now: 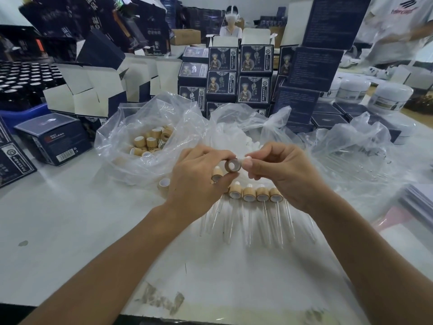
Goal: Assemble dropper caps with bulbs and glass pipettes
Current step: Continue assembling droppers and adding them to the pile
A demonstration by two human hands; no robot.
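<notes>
My left hand [199, 174] pinches a bamboo-coloured ring cap [232, 165] between thumb and fingers, its round hole facing me. A second cap [216, 175] is tucked under the same hand's fingers. My right hand [278, 172] pinches a white rubber bulb [246, 160] right at the cap's far side. Below my hands, a row of finished droppers [255, 194] lies on the table, bamboo caps in line and glass pipettes [269, 221] pointing toward me. One loose cap [164, 184] stands left of the row.
A clear bag of bamboo caps [150, 141] sits at the left, a bag of white bulbs [234, 134] behind my hands, a bag of glass pipettes [351, 156] at the right. Stacked dark boxes [239, 78] wall the back. White jars [389, 97] stand far right.
</notes>
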